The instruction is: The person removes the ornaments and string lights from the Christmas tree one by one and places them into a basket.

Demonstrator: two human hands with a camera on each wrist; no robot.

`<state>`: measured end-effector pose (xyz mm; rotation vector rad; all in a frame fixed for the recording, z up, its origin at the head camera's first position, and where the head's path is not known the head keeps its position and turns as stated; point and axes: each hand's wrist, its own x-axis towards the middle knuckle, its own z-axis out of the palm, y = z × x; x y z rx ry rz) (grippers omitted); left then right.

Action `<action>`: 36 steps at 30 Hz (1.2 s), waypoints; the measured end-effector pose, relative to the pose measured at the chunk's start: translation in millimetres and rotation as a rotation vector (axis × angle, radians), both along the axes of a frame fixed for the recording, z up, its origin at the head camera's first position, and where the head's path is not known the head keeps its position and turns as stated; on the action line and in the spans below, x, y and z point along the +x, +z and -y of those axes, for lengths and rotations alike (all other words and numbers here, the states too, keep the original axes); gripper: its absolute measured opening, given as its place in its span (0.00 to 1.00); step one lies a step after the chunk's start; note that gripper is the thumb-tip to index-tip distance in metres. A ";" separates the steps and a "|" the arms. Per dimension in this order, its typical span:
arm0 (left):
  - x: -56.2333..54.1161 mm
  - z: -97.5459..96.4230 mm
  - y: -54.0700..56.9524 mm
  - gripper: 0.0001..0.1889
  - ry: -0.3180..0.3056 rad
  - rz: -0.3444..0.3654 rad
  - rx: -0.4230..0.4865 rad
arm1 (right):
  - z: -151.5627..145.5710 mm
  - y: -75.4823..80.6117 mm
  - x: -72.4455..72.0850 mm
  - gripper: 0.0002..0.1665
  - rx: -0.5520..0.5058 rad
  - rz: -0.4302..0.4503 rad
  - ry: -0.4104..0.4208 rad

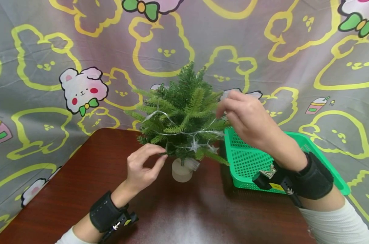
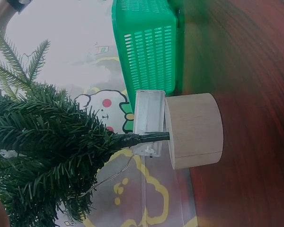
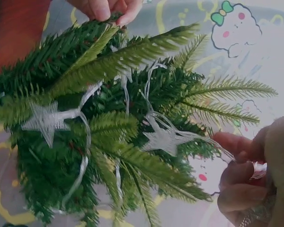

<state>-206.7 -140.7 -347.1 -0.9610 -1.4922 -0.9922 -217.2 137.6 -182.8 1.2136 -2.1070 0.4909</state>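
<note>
A small artificial Christmas tree (image 1: pixel 184 112) stands upright on a round wooden base (image 1: pixel 182 172). Around its branches runs a clear string of star lights; one star (image 1: pixel 195 145) hangs at the front, and another star (image 3: pixel 47 123) shows in the right wrist view. My left hand (image 1: pixel 138 172) pinches a branch tip low on the tree's left side between thumb and forefinger. At the tree's right side, my right hand (image 1: pixel 251 118) is raised and holds the light string (image 3: pixel 203 138) in curled fingers. A clear battery box (image 2: pixel 149 122) sits beside the trunk, against the base.
A green perforated plastic basket (image 1: pixel 233 169) stands right of the tree, partly behind my right forearm. The tree and basket are on a dark reddish-brown table (image 1: pixel 80 176). Behind them hangs a grey cloth (image 1: pixel 89 44) printed with yellow cartoon outlines.
</note>
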 end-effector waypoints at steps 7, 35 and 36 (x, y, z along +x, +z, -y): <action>0.4 0.5 0.1 0.07 0.006 0.010 -0.003 | -3.3 -0.5 7.8 0.11 0.122 -0.066 -0.041; 2.9 -2.3 -1.9 0.07 0.033 -0.038 -0.020 | -3.0 -0.1 19.1 0.08 0.143 0.290 -0.029; 2.7 -1.7 -2.3 0.08 0.042 -0.035 -0.013 | -2.2 -0.3 20.2 0.08 0.150 0.316 -0.050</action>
